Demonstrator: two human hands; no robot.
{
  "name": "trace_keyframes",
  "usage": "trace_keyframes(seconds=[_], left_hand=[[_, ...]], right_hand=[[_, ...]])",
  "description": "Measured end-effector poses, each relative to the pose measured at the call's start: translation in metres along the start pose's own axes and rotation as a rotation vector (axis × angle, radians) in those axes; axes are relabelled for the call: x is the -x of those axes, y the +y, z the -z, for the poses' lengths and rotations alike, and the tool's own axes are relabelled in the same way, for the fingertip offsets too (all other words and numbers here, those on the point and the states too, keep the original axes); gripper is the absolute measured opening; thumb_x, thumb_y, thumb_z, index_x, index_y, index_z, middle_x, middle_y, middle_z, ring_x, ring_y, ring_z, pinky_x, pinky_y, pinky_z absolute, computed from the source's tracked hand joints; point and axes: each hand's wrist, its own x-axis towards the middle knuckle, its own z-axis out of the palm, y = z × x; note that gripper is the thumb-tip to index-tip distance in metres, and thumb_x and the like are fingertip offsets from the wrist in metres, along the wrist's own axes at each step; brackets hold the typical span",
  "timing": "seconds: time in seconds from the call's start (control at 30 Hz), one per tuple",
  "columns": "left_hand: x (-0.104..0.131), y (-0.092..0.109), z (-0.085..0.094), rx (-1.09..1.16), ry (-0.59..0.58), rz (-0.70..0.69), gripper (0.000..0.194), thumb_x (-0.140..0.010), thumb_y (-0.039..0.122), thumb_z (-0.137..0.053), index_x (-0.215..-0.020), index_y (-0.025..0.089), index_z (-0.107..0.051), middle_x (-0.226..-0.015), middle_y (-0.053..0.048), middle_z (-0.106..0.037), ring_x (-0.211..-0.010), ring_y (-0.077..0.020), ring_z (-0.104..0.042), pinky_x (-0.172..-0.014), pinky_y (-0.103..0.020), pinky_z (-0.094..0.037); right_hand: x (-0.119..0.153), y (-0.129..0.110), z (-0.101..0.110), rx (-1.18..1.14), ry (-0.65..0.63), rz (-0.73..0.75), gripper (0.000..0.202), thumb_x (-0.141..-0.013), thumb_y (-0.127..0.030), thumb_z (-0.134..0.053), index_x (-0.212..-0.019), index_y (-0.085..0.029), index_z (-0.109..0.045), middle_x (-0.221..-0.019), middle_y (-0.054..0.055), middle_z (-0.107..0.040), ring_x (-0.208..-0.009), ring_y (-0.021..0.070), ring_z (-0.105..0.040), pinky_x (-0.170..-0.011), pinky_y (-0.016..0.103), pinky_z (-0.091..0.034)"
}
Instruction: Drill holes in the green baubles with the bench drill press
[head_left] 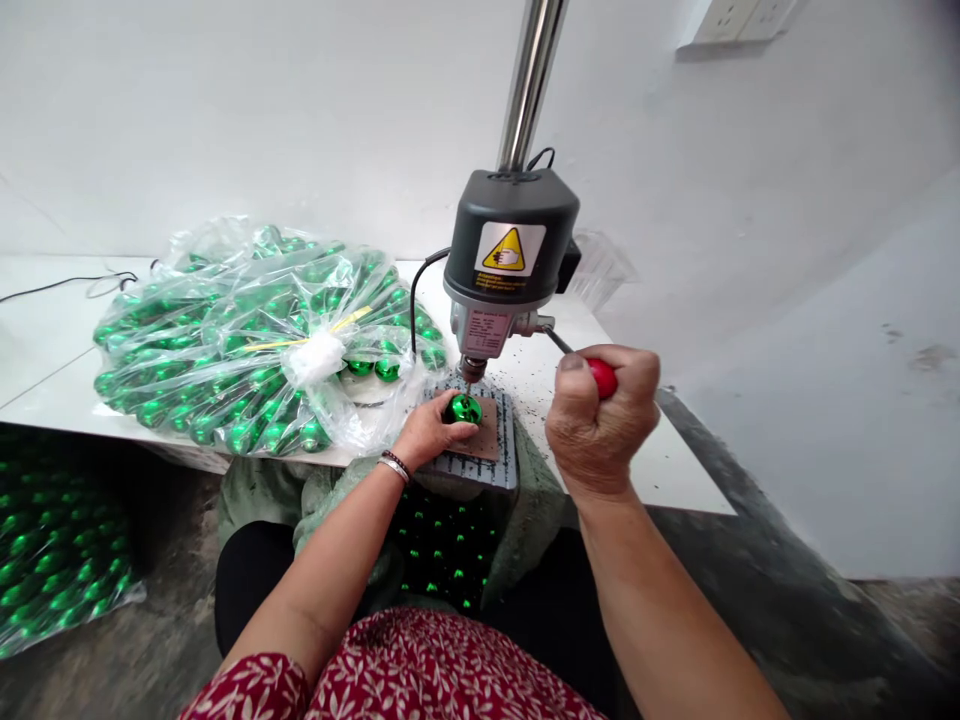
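Observation:
My left hand [435, 432] grips a shiny green ball [466, 410] between thumb and fingers, on a brown board [486, 440] over the grey slotted base [507, 455] of a small drill press [513, 240]. Right above the ball is the drill chuck [472, 370], its bit at the ball's top; whether it has entered I cannot tell. My right hand [600, 420] is closed around the red knob [602, 378] of the press's feed lever [556, 340], to the right of the motor head.
A clear plastic bag [247, 340] full of green balls covers the left of the white table [45, 370]. More balls lie in a bag [60, 550] on the floor and below the press base. Dark shavings dot the tabletop. A black cable [414, 300] hangs beside the press.

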Motion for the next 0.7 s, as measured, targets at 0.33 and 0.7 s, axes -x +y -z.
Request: trace_keyframes(seconds=[0.33,0.7], left_hand=[[0.000,-0.005,-0.003,-0.024,0.048,0.026,0.062,-0.068,0.039,-0.074,-0.126,0.021,-0.060,-0.104,-0.002,-0.070,-0.097,-0.0207,-0.063,-0.092,-0.032,-0.048],[0.050,0.024,0.019,-0.047,0.005,-0.030,0.053,-0.068,0.029,-0.071,-0.118,0.017,-0.060,-0.103,-0.004,-0.068,-0.092,-0.0204,-0.062,-0.086,-0.031,-0.049]], right_hand=[[0.002,0.004,-0.004,-0.067,0.002,-0.007,0.023,-0.081,-0.041,-0.049,-0.081,-0.019,-0.050,-0.069,0.000,-0.056,-0.060,0.0093,-0.051,-0.058,0.024,-0.041],[-0.117,-0.021,-0.033,0.004,-0.232,-0.328,0.028,-0.080,-0.040,-0.053,-0.063,-0.018,-0.046,-0.053,-0.005,-0.037,-0.055,0.0062,-0.032,-0.060,0.025,-0.027]])
